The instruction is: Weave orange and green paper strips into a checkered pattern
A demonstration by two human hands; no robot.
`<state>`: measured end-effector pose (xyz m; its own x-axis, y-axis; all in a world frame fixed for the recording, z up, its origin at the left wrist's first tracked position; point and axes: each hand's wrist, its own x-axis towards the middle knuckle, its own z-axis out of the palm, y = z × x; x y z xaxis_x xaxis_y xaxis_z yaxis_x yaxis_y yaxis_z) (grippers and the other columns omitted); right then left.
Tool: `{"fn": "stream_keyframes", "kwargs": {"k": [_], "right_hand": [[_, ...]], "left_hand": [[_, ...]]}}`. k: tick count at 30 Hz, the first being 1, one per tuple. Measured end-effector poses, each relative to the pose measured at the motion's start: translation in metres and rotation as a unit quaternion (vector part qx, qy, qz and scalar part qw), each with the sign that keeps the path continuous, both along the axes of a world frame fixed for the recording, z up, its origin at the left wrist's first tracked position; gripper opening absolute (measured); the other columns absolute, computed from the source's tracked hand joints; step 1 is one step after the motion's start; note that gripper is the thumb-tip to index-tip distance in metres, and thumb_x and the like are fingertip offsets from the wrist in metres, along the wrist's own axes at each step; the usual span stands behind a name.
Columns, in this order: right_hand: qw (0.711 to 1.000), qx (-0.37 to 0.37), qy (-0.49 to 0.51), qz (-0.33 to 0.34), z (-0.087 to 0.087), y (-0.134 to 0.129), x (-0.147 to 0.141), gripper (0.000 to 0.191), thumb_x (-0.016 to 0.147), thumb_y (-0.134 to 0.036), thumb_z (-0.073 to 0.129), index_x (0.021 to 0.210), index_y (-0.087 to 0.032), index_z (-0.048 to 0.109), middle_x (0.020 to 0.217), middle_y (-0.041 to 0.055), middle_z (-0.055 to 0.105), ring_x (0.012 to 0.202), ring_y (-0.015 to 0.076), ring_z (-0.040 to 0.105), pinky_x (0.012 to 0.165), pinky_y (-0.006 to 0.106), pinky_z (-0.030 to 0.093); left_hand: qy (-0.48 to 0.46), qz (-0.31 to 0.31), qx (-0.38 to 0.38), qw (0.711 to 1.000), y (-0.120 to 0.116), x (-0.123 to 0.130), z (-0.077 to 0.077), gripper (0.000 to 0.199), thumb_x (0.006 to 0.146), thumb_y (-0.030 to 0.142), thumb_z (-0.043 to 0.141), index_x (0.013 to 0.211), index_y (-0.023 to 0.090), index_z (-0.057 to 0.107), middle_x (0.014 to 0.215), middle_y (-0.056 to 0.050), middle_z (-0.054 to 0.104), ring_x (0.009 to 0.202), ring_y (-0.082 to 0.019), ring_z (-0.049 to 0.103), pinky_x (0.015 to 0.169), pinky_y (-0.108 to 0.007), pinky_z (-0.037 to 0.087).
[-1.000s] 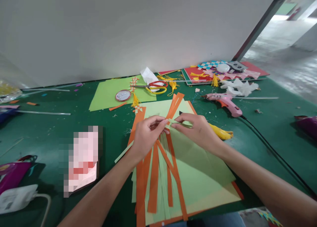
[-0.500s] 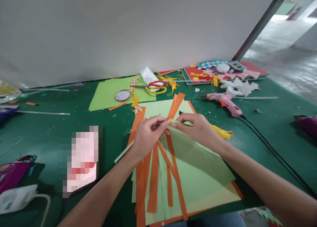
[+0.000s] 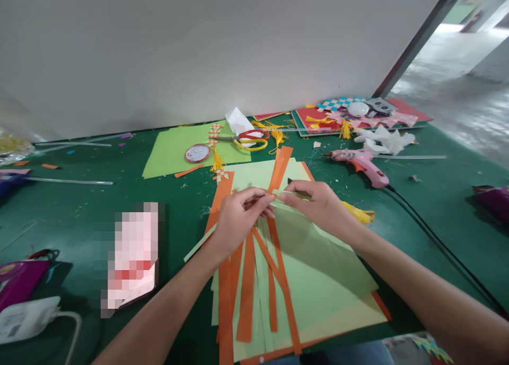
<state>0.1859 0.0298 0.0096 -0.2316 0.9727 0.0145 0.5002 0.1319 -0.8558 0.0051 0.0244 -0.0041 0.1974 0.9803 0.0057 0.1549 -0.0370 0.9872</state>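
Orange strips [image 3: 246,296] and pale green strips lie fanned over light green paper sheets [image 3: 322,280]. Above them my left hand [image 3: 238,216] pinches the small crossing of orange and green strips [image 3: 272,194] between thumb and fingers. My right hand [image 3: 318,200] is closed on a pale green strip [image 3: 292,195], just right of the left fingertips. Two orange strips [image 3: 280,168] stick up beyond the fingers. The fingers partly hide the crossing.
Scissors [image 3: 254,141], a round tape roll [image 3: 198,153] and yellow tassels [image 3: 217,161] lie behind. A pink glue gun [image 3: 368,166] with a black cord is at right. A phone [image 3: 133,259], a purple tool [image 3: 24,277] and a white plug [image 3: 29,317] are at left.
The orange strips beyond my fingers have tilted slightly left and toward me. My right fingers have shifted slightly along the green strip; my left hand is almost unmoved.
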Motion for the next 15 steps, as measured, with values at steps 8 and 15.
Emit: {"fn": "stream_keyframes", "kwargs": {"k": [8,15], "right_hand": [[1.0,0.009,0.01,0.01,-0.0006,-0.0005,0.0009,0.027,0.087,-0.036,0.058,0.068,-0.017,0.064,0.064,-0.004,0.053,0.061,0.0095,0.042,0.057,0.025,0.029],[1.0,-0.002,0.009,0.008,0.0006,0.0001,0.0007,0.028,0.085,-0.037,0.059,0.068,-0.016,0.066,0.066,-0.002,0.057,0.063,0.0111,0.045,0.058,0.025,0.032]], "left_hand": [[-0.028,0.01,0.009,1.0,0.0008,-0.0003,0.0003,0.014,0.084,0.028,0.067,0.076,0.017,0.068,0.066,-0.001,0.069,0.06,-0.014,0.07,0.061,-0.019,0.054],[-0.037,0.006,0.005,0.999,0.0022,-0.0002,0.0004,0.016,0.085,0.03,0.066,0.075,0.017,0.068,0.064,-0.001,0.069,0.059,-0.014,0.07,0.059,-0.019,0.054]]}}
